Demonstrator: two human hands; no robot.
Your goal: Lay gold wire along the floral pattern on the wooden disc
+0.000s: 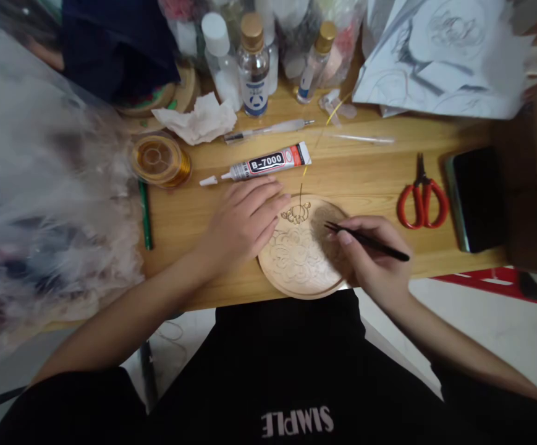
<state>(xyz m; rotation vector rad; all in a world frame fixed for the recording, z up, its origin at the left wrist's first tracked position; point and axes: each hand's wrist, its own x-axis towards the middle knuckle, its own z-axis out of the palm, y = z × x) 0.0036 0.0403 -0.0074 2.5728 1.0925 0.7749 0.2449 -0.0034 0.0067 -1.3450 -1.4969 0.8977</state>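
Note:
A round wooden plate [291,281] with a carved or drawn flower-like pattern lies at the table's front edge. Near its top, gold wire [296,213] is bent into small loops, and one end sticks up and away. My left hand [249,216] rests flat with fingers stretched, its fingertips at the plate's upper left rim. In my right hand [370,253] is a pair of black tweezers [374,242], held above the right side of the plate with the tips pointing left. A tube of B-7000 glue [268,162] lies just beyond my left hand, its cap [208,180] off beside the nozzle.
Left of my hand are a spool of gold wire [160,159] and a green pen [145,216]. Red-handled scissors [422,201] and a phone [477,198] lie right. Behind stand bottles [254,74], crumpled tissue [198,120], a clear pen [268,130] and paper drawings [439,68].

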